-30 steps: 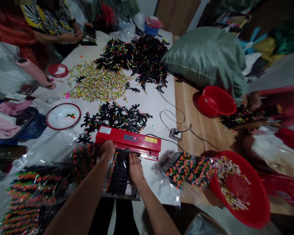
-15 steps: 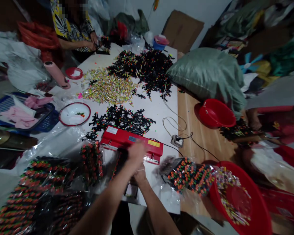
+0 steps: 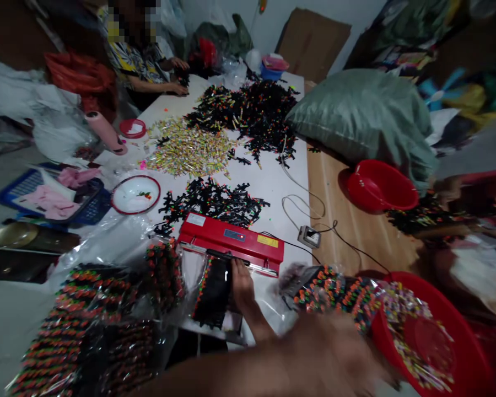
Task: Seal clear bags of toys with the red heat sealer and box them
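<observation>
My right hand (image 3: 243, 284) grips the right side of a clear bag packed with black plastic toys (image 3: 213, 289), which have orange tips along the left edge. The bag's upper end lies against the front bar of a long red heat sealer (image 3: 231, 240), whose small light glows red. My left hand (image 3: 334, 350) is smeared by motion, with its forearm crossing over my right arm at the bottom. It is nearest to the large red basin (image 3: 458, 325) and a filled bag (image 3: 318, 289) of orange-tipped toys. Its fingers cannot be made out.
Filled bags (image 3: 78, 309) lie in rows at lower left. Behind the sealer are loose black toys (image 3: 215, 201) and a heap of small yellow pieces (image 3: 190, 149). A power socket (image 3: 310, 237) with cords is at right. A co-worker's hands (image 3: 179, 77) are at the far left corner.
My left hand has left the sealer and swung right and down, across my right arm. My right hand stays by the sealer, where the black bag now shows more fully.
</observation>
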`<state>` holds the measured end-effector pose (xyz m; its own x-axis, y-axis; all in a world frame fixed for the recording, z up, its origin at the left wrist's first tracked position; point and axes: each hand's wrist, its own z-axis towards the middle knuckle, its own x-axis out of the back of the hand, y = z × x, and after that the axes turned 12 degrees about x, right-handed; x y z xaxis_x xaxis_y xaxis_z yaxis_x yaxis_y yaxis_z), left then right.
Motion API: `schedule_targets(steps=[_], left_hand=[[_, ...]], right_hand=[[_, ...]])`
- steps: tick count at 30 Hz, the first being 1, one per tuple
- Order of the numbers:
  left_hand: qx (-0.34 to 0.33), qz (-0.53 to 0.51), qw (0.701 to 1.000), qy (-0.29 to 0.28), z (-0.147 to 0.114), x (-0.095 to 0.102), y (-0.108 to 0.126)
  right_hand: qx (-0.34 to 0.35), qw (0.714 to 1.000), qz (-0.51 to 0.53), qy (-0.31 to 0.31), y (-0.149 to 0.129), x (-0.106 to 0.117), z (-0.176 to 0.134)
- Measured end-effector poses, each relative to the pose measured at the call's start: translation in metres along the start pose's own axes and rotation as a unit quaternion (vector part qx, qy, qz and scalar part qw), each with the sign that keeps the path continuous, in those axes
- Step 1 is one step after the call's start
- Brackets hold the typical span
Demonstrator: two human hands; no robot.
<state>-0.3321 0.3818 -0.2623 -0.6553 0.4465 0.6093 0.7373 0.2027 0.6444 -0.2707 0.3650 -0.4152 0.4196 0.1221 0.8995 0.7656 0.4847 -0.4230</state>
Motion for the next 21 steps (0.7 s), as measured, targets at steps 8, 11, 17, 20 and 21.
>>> schedule_targets(steps=[8, 11, 17, 20, 21], left_hand=[[-0.067, -0.255, 0.965, -0.015, -0.136, 0.065, -0.086], [0.158, -0.249, 0.947, 0.127, -0.179, 0.121, -0.17], [0.233, 0.276, 0.919, 0.157, -0.169, 0.142, -0.248], [0.225, 0.379, 0.893, 0.093, -0.137, 0.119, -0.247], [0.225, 0.391, 0.888, 0.088, -0.13, 0.112, -0.245]], right_hand=[[-0.261, 0.924, 0.254, 0.121, 0.007, -0.019, -0.072], [-0.344, 0.839, 0.419, 0.048, 0.012, -0.031, -0.09], [-0.376, 0.71, 0.594, 0.024, 0.02, -0.018, -0.092], [-0.334, 0.703, 0.628, -0.007, -0.004, -0.03, -0.067], [-0.311, 0.707, 0.635, -0.009, -0.015, -0.037, -0.055]])
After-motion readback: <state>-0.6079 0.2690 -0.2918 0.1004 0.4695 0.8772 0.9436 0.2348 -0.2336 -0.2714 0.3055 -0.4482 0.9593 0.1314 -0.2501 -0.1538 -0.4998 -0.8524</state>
